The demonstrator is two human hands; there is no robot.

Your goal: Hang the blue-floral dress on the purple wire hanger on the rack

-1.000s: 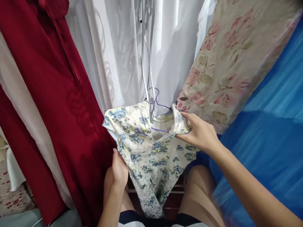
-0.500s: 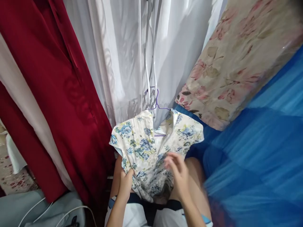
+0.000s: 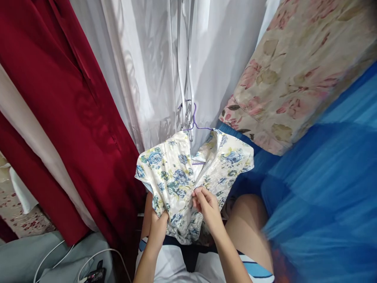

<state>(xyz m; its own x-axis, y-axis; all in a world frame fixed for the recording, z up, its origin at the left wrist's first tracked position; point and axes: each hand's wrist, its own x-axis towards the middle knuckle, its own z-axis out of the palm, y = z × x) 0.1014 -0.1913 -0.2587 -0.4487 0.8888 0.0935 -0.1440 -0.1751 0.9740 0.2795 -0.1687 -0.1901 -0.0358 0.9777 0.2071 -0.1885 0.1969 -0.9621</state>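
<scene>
A small white garment with blue flowers [image 3: 176, 173] hangs on a purple wire hanger [image 3: 194, 122] in front of me. The hanger's hook is caught on a white metal grille [image 3: 185, 78]. My left hand [image 3: 158, 228] is closed on the garment's lower left edge. My right hand [image 3: 207, 207] pinches the front of the garment near its middle opening, fingers pressed together on the cloth. My bare knees and striped shorts [image 3: 188, 267] show below.
A dark red curtain [image 3: 73, 110] hangs at the left and a sheer white curtain [image 3: 141, 63] behind the grille. A floral pillow [image 3: 294, 70] lies on blue bedding [image 3: 330, 188] at the right. White cables [image 3: 59, 255] lie at the lower left.
My right hand left the garment's right shoulder, dropped to its front and closed on the cloth there. The garment now hangs spread on the hanger. My left hand keeps its hold.
</scene>
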